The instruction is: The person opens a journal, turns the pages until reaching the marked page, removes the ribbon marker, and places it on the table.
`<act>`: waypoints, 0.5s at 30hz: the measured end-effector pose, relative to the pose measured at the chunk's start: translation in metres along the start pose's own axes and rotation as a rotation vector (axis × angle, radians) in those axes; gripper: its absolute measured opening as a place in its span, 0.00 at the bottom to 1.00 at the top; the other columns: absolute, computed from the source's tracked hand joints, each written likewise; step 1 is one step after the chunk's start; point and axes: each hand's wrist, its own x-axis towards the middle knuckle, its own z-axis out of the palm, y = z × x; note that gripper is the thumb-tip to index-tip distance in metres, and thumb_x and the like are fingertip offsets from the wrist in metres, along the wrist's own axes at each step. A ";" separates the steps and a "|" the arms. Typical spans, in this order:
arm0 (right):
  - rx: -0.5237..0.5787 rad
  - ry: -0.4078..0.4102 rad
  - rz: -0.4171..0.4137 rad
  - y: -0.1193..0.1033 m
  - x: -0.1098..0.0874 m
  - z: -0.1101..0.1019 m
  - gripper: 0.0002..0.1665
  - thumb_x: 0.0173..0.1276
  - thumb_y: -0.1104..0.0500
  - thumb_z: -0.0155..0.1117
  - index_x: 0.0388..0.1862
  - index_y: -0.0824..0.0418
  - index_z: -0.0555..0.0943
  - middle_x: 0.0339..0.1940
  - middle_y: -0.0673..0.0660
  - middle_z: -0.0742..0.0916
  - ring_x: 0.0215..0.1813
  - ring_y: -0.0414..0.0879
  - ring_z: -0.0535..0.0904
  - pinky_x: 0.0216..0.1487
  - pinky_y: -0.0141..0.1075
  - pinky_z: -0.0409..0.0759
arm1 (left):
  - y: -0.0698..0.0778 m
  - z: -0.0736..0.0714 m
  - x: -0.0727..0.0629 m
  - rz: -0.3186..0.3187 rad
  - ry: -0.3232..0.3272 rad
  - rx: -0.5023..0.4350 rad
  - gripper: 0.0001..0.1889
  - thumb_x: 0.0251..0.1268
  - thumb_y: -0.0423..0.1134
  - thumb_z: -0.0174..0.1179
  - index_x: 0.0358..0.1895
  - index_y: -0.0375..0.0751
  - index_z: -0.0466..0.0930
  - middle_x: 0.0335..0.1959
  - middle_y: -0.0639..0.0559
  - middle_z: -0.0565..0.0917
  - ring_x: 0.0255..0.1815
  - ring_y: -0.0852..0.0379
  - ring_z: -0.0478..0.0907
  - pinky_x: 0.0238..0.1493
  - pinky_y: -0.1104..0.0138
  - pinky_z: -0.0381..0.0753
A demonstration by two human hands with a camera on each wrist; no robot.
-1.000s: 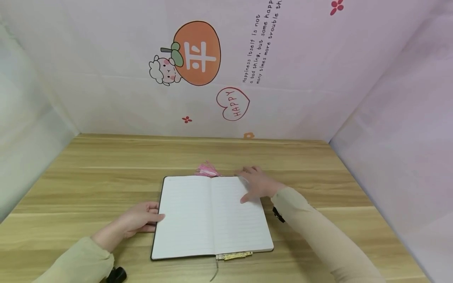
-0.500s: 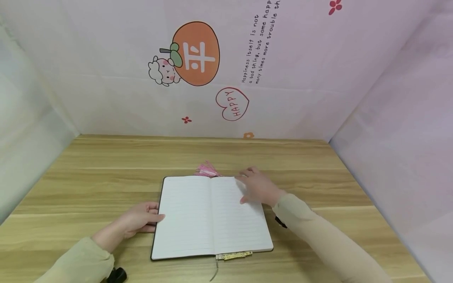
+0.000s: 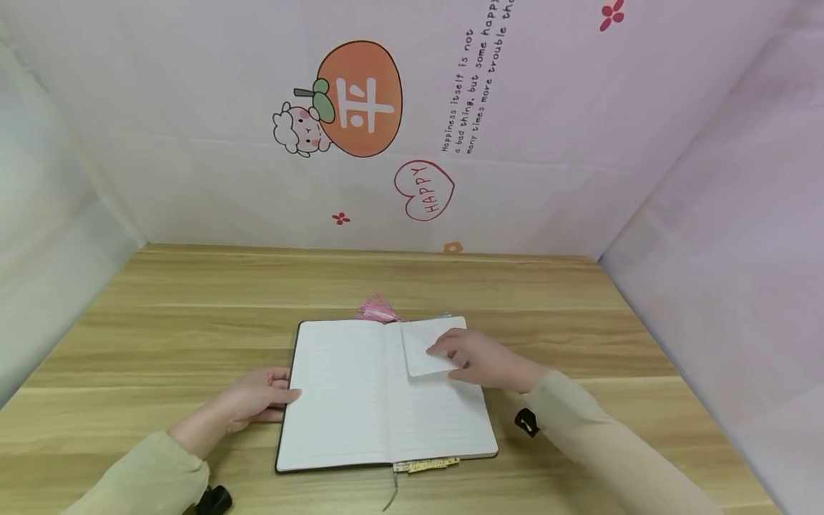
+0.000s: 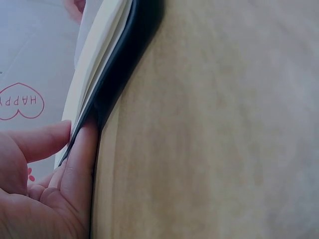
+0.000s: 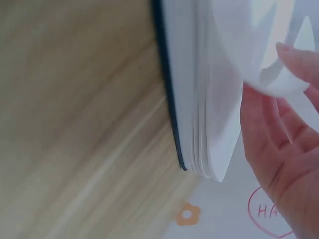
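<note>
An open lined notebook (image 3: 340, 400) with a dark cover lies on the wooden table. My left hand (image 3: 252, 399) grips its left edge: in the left wrist view the thumb lies on the page side and the fingers tuck against the dark cover. At the upper right, my right hand (image 3: 483, 357) pinches a page (image 3: 421, 361) whose top corner is bent over toward the spine. The right wrist view shows that page (image 5: 237, 55) curling up between thumb and fingers, above the stack of pages (image 5: 202, 119).
A pink tassel (image 3: 378, 310) sticks out above the spine, with a bit of teal (image 3: 444, 315) beside it. Yellow patterned tabs (image 3: 428, 465) and a thin ribbon (image 3: 394, 490) protrude at the bottom. A printed white backdrop (image 3: 515, 193) stands behind the table (image 3: 206, 322).
My right hand has drawn back from the top edge toward the near right, and a page corner is now lifted and bent over. My left hand stays put.
</note>
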 end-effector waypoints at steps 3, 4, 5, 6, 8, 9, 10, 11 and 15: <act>0.155 0.015 0.038 -0.001 -0.007 -0.004 0.23 0.58 0.68 0.68 0.54 0.61 0.79 0.52 0.57 0.82 0.46 0.47 0.78 0.42 0.33 0.80 | 0.001 -0.001 0.000 0.009 -0.007 0.001 0.25 0.66 0.32 0.56 0.62 0.21 0.61 0.43 0.50 0.85 0.33 0.62 0.81 0.33 0.69 0.82; 0.188 0.018 0.058 -0.001 -0.009 -0.005 0.22 0.59 0.67 0.68 0.54 0.60 0.79 0.53 0.56 0.82 0.47 0.47 0.79 0.42 0.33 0.79 | 0.001 -0.001 0.000 0.013 -0.011 0.003 0.25 0.66 0.32 0.56 0.62 0.20 0.60 0.43 0.50 0.85 0.33 0.62 0.81 0.33 0.69 0.82; 0.226 0.020 0.084 -0.002 -0.011 -0.006 0.22 0.59 0.66 0.68 0.54 0.59 0.79 0.53 0.56 0.82 0.48 0.48 0.78 0.42 0.33 0.78 | 0.001 -0.001 0.000 0.013 -0.011 0.004 0.25 0.66 0.32 0.56 0.61 0.21 0.61 0.43 0.50 0.85 0.33 0.62 0.81 0.33 0.69 0.82; 0.262 0.021 0.114 -0.003 -0.012 -0.007 0.22 0.60 0.65 0.68 0.54 0.58 0.79 0.54 0.55 0.82 0.48 0.48 0.78 0.43 0.33 0.78 | 0.002 -0.001 0.000 0.012 -0.009 0.006 0.25 0.67 0.32 0.56 0.62 0.21 0.61 0.43 0.50 0.85 0.33 0.62 0.81 0.33 0.69 0.82; 0.339 0.030 0.168 -0.005 -0.014 -0.009 0.21 0.61 0.63 0.67 0.54 0.58 0.79 0.55 0.56 0.82 0.50 0.49 0.78 0.45 0.33 0.78 | 0.002 -0.001 0.000 0.012 -0.007 0.012 0.25 0.67 0.32 0.55 0.61 0.21 0.61 0.42 0.51 0.85 0.33 0.62 0.80 0.33 0.70 0.82; 0.383 0.036 0.199 -0.006 -0.014 -0.010 0.21 0.62 0.63 0.66 0.55 0.58 0.79 0.56 0.57 0.82 0.51 0.48 0.78 0.46 0.33 0.77 | 0.002 -0.001 -0.001 0.010 -0.005 0.013 0.25 0.67 0.32 0.56 0.61 0.21 0.61 0.42 0.51 0.85 0.33 0.62 0.80 0.33 0.70 0.82; 0.438 0.046 0.226 -0.007 -0.015 -0.010 0.21 0.63 0.62 0.65 0.56 0.59 0.78 0.57 0.58 0.81 0.51 0.48 0.77 0.48 0.32 0.77 | 0.002 -0.001 -0.001 0.009 -0.003 0.014 0.25 0.67 0.32 0.56 0.61 0.21 0.61 0.42 0.51 0.85 0.33 0.62 0.80 0.33 0.70 0.82; 0.498 0.057 0.244 -0.008 -0.016 -0.011 0.22 0.64 0.62 0.64 0.58 0.60 0.77 0.59 0.59 0.80 0.52 0.47 0.77 0.49 0.32 0.77 | 0.002 -0.001 -0.001 0.008 -0.001 0.013 0.25 0.67 0.32 0.55 0.61 0.21 0.61 0.42 0.51 0.85 0.33 0.62 0.80 0.33 0.70 0.82; 0.832 0.095 0.287 -0.014 -0.018 -0.011 0.27 0.66 0.65 0.58 0.64 0.67 0.68 0.58 0.58 0.77 0.48 0.42 0.77 0.39 0.28 0.78 | 0.000 0.000 -0.002 0.006 -0.002 0.012 0.25 0.66 0.31 0.56 0.62 0.20 0.61 0.43 0.49 0.85 0.33 0.62 0.80 0.33 0.70 0.82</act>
